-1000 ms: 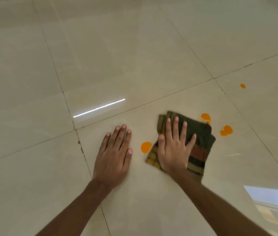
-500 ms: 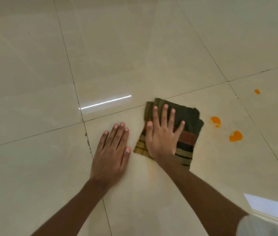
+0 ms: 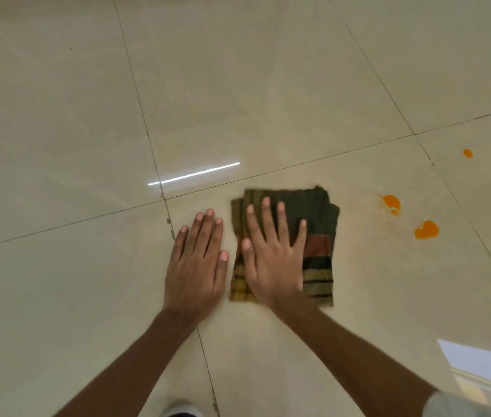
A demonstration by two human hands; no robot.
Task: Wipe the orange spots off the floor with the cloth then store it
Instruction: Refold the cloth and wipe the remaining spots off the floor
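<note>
The right hand (image 3: pixel 271 260) presses the folded cloth (image 3: pixel 319 224) flat on the floor (image 3: pixel 238 85), fingers spread, not gripping; the left hand (image 3: pixel 197 266) rests open beside it. Three orange spots (image 3: pixel 426 230) remain to the right (storing comes later).

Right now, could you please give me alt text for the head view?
A right hand presses a folded striped cloth flat on a beige tiled floor, the left hand flat beside it. Three orange spots remain to the right.
</note>
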